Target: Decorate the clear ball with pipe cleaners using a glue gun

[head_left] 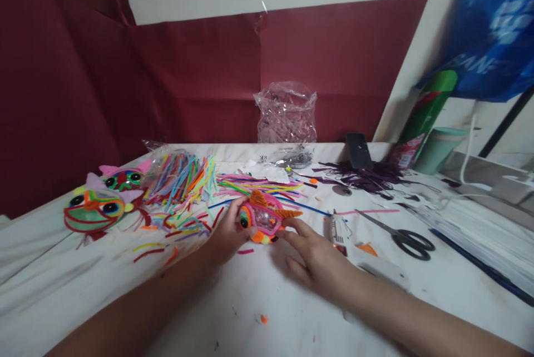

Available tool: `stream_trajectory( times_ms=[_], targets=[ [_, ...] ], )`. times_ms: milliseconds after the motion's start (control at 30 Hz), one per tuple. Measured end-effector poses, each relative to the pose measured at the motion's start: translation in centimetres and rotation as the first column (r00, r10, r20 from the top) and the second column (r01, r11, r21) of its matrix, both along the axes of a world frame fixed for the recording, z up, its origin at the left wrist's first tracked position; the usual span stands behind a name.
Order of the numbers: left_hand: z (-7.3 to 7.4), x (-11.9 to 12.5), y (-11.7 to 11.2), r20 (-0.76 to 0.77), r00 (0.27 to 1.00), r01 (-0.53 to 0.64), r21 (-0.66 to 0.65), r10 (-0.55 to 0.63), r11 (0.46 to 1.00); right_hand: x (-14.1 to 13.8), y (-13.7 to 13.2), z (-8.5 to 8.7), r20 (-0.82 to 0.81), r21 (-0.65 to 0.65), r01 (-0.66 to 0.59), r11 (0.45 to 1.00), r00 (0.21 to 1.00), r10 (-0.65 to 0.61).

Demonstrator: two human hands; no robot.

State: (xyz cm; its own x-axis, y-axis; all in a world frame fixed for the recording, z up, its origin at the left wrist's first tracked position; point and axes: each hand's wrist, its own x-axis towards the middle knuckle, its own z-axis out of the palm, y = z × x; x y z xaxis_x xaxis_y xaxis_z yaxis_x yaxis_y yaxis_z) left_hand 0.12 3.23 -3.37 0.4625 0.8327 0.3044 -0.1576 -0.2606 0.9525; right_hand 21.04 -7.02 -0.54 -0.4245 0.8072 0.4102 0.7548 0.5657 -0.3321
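A small craft animal [264,217] of pink and orange pipe cleaners, with a black eye and orange ears, stands on the white table [250,301] in front of me. My left hand [227,232] is curled round its left side and holds it. My right hand [314,253] lies flat on the table just right of it, fingers stretched out and touching its lower edge.
Two finished craft faces [98,207] lie at the left. Loose coloured pipe-cleaner pieces [183,179] spread behind. A glue gun [339,229], black scissors [406,239], dark purple strands [367,176], a phone [357,151] and a clear plastic bag [286,113] sit to the right and back.
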Motion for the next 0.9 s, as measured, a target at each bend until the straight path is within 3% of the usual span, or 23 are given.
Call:
stream_trajectory(
  times_ms=[267,900],
  targets=[
    [0.97,0.33,-0.74,-0.003,1.000,-0.006,-0.051,0.006,0.999,0.07,-0.30,0.13,-0.047,0.001,-0.013,1.000,0.999,0.013],
    [0.41,0.17,-0.28,0.006,1.000,0.016,-0.044,-0.015,0.999,-0.01,-0.48,0.02,-0.091,-0.072,-0.021,0.997,0.996,0.015]
  ],
)
